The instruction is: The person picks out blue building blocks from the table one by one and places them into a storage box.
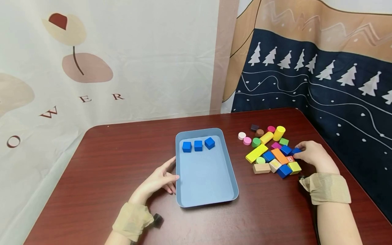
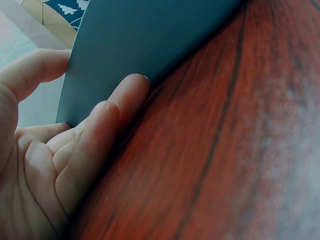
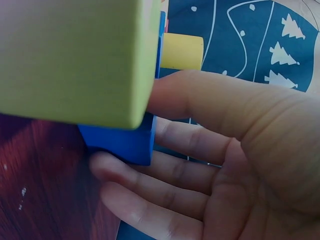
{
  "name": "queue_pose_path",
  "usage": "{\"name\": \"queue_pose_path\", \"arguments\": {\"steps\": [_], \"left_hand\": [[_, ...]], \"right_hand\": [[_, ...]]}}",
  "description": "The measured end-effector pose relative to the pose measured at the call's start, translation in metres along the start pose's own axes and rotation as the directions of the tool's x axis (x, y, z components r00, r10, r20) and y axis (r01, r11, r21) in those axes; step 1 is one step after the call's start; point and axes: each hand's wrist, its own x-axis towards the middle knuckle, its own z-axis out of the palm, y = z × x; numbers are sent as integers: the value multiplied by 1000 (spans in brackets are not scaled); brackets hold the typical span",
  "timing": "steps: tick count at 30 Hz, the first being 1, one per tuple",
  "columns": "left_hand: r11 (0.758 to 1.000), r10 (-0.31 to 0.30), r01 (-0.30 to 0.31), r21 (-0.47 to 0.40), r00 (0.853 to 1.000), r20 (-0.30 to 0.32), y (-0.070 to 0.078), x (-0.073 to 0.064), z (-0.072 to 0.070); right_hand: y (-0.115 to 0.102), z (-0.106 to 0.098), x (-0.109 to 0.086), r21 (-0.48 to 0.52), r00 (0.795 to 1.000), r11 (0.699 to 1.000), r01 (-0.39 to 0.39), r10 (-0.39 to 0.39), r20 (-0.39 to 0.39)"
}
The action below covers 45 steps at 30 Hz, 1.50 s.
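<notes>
My left hand (image 1: 157, 178) is at the left side of a shallow blue-grey tray (image 1: 206, 200), the thumb over its rim and the other fingers against its outer wall (image 2: 115, 55). Three blue cubes stand in a row at the tray's far end, the middle one (image 1: 198, 146) apart from both neighbours. Over at the right edge of a group of coloured blocks, my right hand (image 1: 315, 156) pinches a blue block (image 1: 295, 151) between thumb and fingers. In the right wrist view a yellow-green block (image 3: 70, 60) partly hides that blue block (image 3: 120, 142).
Around the right hand lie an orange block (image 1: 279, 156), a long yellow block (image 1: 256, 153), yellow cylinders (image 1: 279, 133), a plain wooden block (image 1: 261, 168), more blue blocks (image 1: 284, 171) and several small discs (image 1: 247, 141). Printed curtains (image 1: 153, 68) hang behind the dark red table (image 1: 122, 153).
</notes>
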Motion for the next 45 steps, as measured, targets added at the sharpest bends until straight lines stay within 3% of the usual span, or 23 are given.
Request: {"name": "queue_pose_path", "arguments": {"steps": [21,45], "left_hand": [[1000,3,-3,-2,1000,3,-1,1,0],[1000,0,0,-6,1000,-3,0,0,0]], "right_hand": [[-13,-19,-5,-47,997,998,31,-34,-75],[-77,-48,-12,-76,980,991,112,-123,-155]]}}
